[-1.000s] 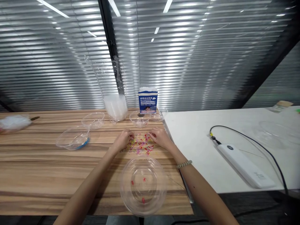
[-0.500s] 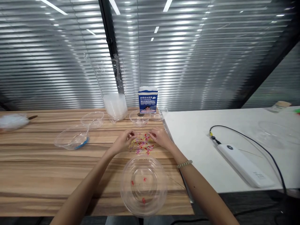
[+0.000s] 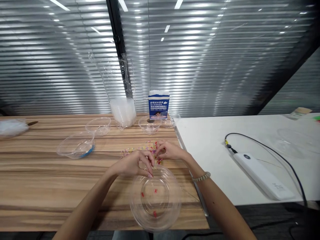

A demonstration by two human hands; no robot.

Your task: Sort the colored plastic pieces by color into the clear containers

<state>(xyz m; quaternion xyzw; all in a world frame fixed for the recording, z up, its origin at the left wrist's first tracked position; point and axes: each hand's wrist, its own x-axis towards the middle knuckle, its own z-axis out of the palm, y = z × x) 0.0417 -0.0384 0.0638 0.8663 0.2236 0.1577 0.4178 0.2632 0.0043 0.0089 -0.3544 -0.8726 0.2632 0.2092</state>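
left hand [image 3: 136, 163]: palm down over the far left rim of the clear bowl [image 3: 172, 200], fingers curled, thumb tip set below the forefinger; whether anything is pinched there cannot be told
right hand [image 3: 171, 150]: just beyond and to the right of the left hand, fingers bent inward, thumb and fingertips gathered low at the beads; whether one is pinched cannot be told
arms: slanting toward each other from the person's side, a bracelet [image 3: 202, 177] around the right forearm
small coloured beads [image 3: 128, 151]: scattered on the wooden desk [image 3: 50, 180] just beyond the left hand and about the right fingertips
bowl contents: three red pieces [image 3: 154, 214] lying apart, nearer the person than both hands
beyond the hands: a blue packet [image 3: 158, 106], a wrapped stack of containers [image 3: 123, 111]
well right of the right hand: a white device [image 3: 263, 176] with a black cable [image 3: 280, 154]
hidden: part of the beads behind the fingers, part of the bowl's far rim behind the left hand
cut off: both arms at the bottom edge, a white bundle [image 3: 12, 127] at the left edge
hard to make out: a reddish speck at the left thumb tip, bead or nail
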